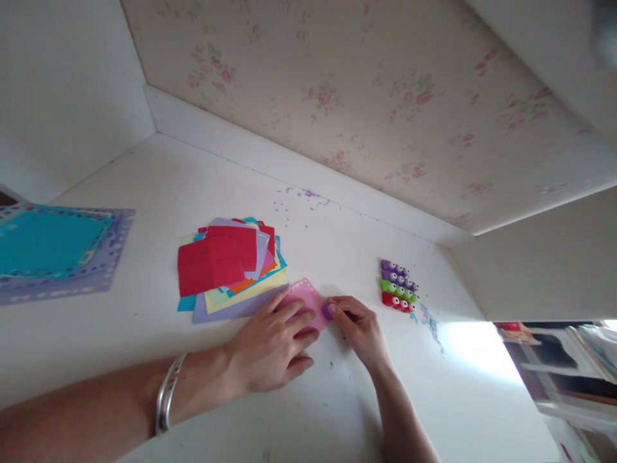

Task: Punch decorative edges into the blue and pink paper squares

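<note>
My left hand (272, 341) lies with fingers spread over a sheet of pink paper (308, 294), pressing it to the white table. Pale punched marks run along the sheet's upper edge. Thumb and fingers of my right hand (354, 321) pinch what looks like a small purple hole punch (326, 310) at the pink paper's right edge. My fingers partly cover the punch. Just beyond my left hand is a loose pile of coloured paper (212, 263), with red sheets on top and purple, yellow, blue and orange ones beneath.
Turquoise and purple sheets with dotted borders (53, 244) lie at the left. Tiny purple paper bits (308, 194) are scattered near the back ledge. To the right sit purple, green and red rows of googly-eyed pieces (399, 286), beside blue and purple scraps (430, 321).
</note>
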The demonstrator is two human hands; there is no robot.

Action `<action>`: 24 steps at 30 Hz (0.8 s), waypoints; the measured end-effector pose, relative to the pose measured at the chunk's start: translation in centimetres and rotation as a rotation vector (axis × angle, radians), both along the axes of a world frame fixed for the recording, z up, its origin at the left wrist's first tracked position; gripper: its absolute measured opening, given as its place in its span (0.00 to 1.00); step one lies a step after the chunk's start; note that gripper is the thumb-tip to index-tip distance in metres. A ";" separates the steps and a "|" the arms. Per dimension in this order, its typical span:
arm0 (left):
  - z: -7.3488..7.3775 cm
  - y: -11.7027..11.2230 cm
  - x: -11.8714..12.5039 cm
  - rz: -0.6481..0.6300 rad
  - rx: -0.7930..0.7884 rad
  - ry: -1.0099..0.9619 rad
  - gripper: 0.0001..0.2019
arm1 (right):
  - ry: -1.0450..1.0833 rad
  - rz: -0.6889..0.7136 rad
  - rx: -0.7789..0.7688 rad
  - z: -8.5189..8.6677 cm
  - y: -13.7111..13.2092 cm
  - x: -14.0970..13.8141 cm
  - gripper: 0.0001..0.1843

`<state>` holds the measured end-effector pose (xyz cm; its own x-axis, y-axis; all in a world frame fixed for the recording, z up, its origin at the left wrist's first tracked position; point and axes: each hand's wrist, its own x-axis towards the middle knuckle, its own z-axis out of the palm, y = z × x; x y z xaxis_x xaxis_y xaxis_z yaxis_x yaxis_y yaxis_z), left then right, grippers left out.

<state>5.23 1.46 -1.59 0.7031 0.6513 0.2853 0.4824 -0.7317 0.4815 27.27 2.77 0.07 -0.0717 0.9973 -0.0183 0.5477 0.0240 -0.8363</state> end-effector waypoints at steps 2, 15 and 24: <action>-0.1 -0.1 0.0 0.002 -0.002 0.014 0.19 | 0.002 -0.010 -0.021 0.0 0.1 -0.1 0.10; -0.2 0.1 0.1 0.002 0.055 0.028 0.19 | -0.040 -0.080 -0.085 0.7 -0.2 -0.6 0.14; 0.1 0.1 0.2 0.000 0.053 0.079 0.19 | -0.161 -0.057 -0.198 1.4 0.7 -0.5 0.19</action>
<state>5.45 1.57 -1.51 0.7248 0.6368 0.2631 0.5171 -0.7551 0.4031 26.76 3.45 1.43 0.0046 0.9754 -0.2204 0.6697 -0.1667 -0.7236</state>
